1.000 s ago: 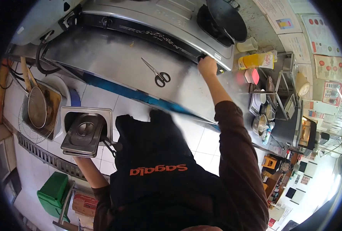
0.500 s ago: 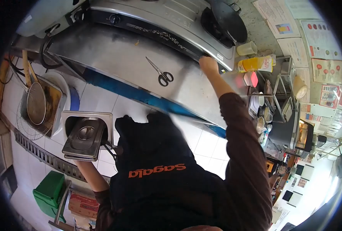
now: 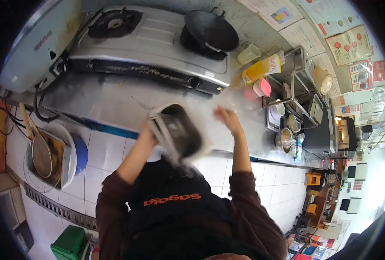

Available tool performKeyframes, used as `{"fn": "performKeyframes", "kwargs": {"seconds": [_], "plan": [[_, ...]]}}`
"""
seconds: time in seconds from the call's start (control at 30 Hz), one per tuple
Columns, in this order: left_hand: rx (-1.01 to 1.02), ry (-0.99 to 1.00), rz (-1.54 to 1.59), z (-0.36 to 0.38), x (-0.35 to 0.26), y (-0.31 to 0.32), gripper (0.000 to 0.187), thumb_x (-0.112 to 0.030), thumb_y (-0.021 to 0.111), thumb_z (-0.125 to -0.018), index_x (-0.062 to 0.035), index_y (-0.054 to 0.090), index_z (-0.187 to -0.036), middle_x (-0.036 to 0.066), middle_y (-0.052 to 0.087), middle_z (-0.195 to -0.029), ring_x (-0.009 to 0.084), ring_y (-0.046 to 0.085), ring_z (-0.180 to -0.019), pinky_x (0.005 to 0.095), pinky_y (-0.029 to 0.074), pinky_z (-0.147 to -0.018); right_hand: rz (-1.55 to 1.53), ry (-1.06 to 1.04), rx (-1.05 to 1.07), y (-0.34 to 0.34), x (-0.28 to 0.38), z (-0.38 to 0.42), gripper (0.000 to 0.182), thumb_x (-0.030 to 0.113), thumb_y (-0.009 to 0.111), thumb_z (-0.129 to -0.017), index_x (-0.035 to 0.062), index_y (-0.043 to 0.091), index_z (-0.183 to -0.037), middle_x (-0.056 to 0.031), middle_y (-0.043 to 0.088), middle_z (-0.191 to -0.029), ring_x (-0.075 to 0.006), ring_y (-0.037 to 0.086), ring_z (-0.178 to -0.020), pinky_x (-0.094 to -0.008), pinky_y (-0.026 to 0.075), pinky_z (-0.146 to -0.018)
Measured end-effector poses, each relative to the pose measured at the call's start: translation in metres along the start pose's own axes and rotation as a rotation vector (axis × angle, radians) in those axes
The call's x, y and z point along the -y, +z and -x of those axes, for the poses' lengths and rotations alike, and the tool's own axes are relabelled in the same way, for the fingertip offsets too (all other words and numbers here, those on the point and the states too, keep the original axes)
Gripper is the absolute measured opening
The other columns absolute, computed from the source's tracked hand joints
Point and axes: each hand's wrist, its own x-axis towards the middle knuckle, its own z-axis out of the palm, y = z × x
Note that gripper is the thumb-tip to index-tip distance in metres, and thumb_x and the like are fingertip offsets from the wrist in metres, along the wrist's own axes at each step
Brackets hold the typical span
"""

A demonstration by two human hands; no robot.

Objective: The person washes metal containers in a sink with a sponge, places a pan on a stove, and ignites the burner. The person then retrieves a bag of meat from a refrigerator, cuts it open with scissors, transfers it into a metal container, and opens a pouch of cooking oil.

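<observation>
My left hand [image 3: 146, 135] grips a deep stainless steel food pan [image 3: 191, 130] by its left side, over the front edge of the steel counter [image 3: 114, 102]. The pan is tilted and blurred, its dark inside facing me; the lid and smaller pan seen in it before cannot be made out. Just behind it, the scissors [image 3: 141, 103] lie on the counter, blurred and partly covered. To the right of the pan, my right hand [image 3: 228, 119] is above the counter, holding nothing I can see; its slightly blurred fingers look apart.
A gas stove [image 3: 153, 30] with a black wok [image 3: 212, 30] stands behind. On the right are a yellow pouch [image 3: 262, 69], a pink-lidded container [image 3: 262, 88] and a metal rack [image 3: 293, 89]. A strainer [image 3: 41, 155] rests over a tray at lower left.
My left hand has brought the steel pan from low on the left up to the counter. My right hand has left the stove's right knob and moved toward me. The view has shifted.
</observation>
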Motion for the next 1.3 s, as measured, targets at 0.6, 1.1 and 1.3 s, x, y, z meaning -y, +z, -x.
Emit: {"fn": "performKeyframes", "kwargs": {"seconds": [0.6, 1.1, 1.3], "plan": [[0.266, -0.204, -0.490, -0.166, 0.144, 0.248, 0.035, -0.018, 0.053, -0.074, -0.0082, 0.045, -0.107, 0.007, 0.046, -0.105, 0.0209, 0.045, -0.098, 0.0497, 0.032, -0.088, 0.338, 0.099, -0.422, -0.228, -0.161, 0.046, 0.052, 0.042, 0.040, -0.086, -0.0050, 0.056, -0.100, -0.0173, 0.061, -0.091, -0.0240, 0.058, -0.086, -0.0350, 0.042, -0.077], [-0.065, 0.321, 0.547, -0.194, 0.015, 0.073, 0.040, -0.040, 0.056, -0.068, -0.0099, 0.048, -0.094, 0.002, 0.050, -0.092, 0.0157, 0.043, -0.089, 0.0296, 0.029, -0.080, 0.757, -0.129, -0.242, 0.073, 0.045, -0.116, 0.032, 0.032, 0.057, -0.076, 0.0007, 0.061, -0.072, -0.0227, 0.060, -0.075, -0.0371, 0.059, -0.071, -0.0426, 0.047, -0.064], [-0.052, 0.279, 0.431, -0.172, 0.010, 0.066, 0.042, -0.042, 0.057, -0.077, -0.0125, 0.051, -0.106, -0.004, 0.050, -0.102, 0.0109, 0.042, -0.093, 0.0244, 0.027, -0.084, 0.808, -0.070, -0.330, 0.090, 0.066, -0.097, 0.028, 0.026, 0.055, -0.076, -0.0007, 0.061, -0.068, -0.0228, 0.060, -0.073, -0.0368, 0.059, -0.071, -0.0427, 0.048, -0.063]]}}
